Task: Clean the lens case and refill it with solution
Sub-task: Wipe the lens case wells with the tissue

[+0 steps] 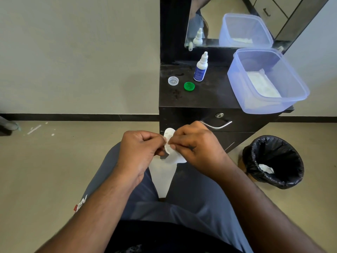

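near the drawer front, left hand (140, 148) grips the white lens case (168, 141) while right hand (197, 143) pinches a tissue (176, 158) against it, probably wiping a well; next, refilling calls for the solution bottle (201, 68) on the tabletop (209, 95), caps off

My 2 forearms are bare, no sleeves showing. I wear grey-blue trousers (191, 194) with a red-and-white logo (81, 203) on the left leg.

Two caps (173, 81) lie left of the bottle (201, 67) (tub (291, 99) at right) on the cabinet (209, 95)
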Motion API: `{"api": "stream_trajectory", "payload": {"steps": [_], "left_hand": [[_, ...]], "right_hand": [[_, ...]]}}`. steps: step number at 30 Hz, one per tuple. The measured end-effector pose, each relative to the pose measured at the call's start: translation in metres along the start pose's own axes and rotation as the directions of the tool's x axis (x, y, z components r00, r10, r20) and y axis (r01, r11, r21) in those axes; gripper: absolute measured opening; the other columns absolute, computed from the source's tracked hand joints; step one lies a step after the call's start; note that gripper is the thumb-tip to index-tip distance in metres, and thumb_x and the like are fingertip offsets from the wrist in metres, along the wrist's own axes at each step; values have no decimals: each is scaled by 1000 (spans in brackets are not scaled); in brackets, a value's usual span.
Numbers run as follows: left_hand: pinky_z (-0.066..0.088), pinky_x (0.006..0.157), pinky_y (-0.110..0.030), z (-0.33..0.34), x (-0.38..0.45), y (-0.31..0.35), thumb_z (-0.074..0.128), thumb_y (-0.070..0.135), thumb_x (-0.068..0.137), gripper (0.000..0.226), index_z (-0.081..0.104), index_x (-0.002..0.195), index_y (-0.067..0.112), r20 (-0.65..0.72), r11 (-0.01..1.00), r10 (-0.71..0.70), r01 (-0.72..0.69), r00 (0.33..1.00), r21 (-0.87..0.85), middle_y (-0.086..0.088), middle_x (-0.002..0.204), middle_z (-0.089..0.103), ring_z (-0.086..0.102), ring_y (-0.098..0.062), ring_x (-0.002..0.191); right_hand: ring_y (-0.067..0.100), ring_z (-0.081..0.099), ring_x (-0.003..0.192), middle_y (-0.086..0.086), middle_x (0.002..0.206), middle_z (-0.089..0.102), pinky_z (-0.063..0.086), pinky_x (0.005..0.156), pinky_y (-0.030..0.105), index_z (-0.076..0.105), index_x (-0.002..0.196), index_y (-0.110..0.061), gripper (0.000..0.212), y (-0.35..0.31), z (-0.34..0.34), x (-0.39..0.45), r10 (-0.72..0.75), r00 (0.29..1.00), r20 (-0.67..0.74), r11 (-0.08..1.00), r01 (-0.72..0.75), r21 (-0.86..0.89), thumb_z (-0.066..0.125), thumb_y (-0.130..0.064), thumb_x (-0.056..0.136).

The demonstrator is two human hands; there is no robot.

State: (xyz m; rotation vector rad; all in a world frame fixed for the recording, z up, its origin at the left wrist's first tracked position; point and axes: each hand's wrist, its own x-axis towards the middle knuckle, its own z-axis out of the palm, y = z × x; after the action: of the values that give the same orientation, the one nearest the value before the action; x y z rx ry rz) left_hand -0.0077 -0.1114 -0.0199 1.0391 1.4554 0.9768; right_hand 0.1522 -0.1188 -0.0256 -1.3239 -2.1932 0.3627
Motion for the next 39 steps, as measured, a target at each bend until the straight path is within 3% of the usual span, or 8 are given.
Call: {"api": "stream_trajectory", "payload": {"steps": [2, 8, 13, 17, 22, 24, 29, 39], "left_hand": [[57, 57, -26, 0, 0, -1, 67, -2, 79, 18, 76, 66, 9, -2, 1000, 6, -6, 1000, 14, -11, 64, 71, 66, -20, 56], [52, 51, -22, 0, 1, -1, 68, -5, 77, 19, 74, 64, 6, -45, 999, -10, 8, 999, -36, -10, 58, 69, 63, -19, 48], [61, 63, -35, -1, 0, -4, 66, -1, 78, 19, 76, 66, 9, -27, 999, 6, -5, 1000, 49, -10, 66, 72, 69, -28, 64], [60, 63, -32, -2, 0, -3, 66, 0, 79, 18, 76, 67, 8, -34, 998, -1, 3, 999, 61, -9, 65, 71, 69, -22, 62], [54, 52, -25, -4, 1, 2, 67, -4, 76, 20, 74, 62, 7, -61, 1000, 19, -19, 998, 1, -9, 56, 69, 64, -19, 49], [52, 51, -23, -4, 1, 3, 67, -5, 77, 19, 74, 63, 7, -62, 1000, 20, -21, 998, -20, -6, 55, 69, 64, -16, 48], [50, 49, -21, -3, 1, 2, 68, -5, 77, 19, 73, 63, 6, -68, 999, -3, 0, 998, -46, -6, 54, 68, 62, -14, 46], [56, 58, -28, -7, 6, 10, 71, 4, 78, 7, 74, 72, 5, -116, 993, -31, 18, 993, -115, -11, 64, 71, 65, -19, 54]], "right_hand": [[21, 56, 75, -2, 85, 70, 48, 64, 33, 77, 90, -16, 26, -2, 5, -1, -70, 997, -15, 997, 69, -23, 54, -28, 87], [12, 50, 79, 0, 84, 70, 47, 65, 31, 77, 85, -13, 16, 4, 11, -7, -47, 989, -139, 997, 37, -73, 63, -20, 84], [22, 56, 75, 0, 86, 70, 48, 60, 34, 77, 88, -14, 13, -4, 22, -7, -98, 984, -151, 989, 79, -125, 66, -20, 84], [22, 57, 72, 3, 83, 69, 47, 59, 40, 75, 83, -11, 15, -9, 29, -8, -105, 978, -183, 980, 70, -189, 64, -20, 86], [8, 47, 82, -3, 81, 68, 38, 68, 17, 76, 81, -15, 18, -4, 25, -9, 141, 959, -245, 990, -132, 52, 62, -25, 84], [6, 45, 84, -3, 83, 69, 38, 69, 18, 77, 83, -15, 15, 1, 24, -11, 187, 955, -229, 981, -169, 96, 65, -24, 82], [12, 49, 85, -2, 86, 68, 40, 70, 22, 76, 88, -15, 21, 3, 25, -9, 14, 974, -226, 999, -3, 51, 60, -27, 86], [12, 53, 84, 3, 87, 68, 37, 74, 18, 76, 91, -10, 21, 6, 24, -9, 56, 925, -377, 998, -59, 4, 60, -24, 89]]}}
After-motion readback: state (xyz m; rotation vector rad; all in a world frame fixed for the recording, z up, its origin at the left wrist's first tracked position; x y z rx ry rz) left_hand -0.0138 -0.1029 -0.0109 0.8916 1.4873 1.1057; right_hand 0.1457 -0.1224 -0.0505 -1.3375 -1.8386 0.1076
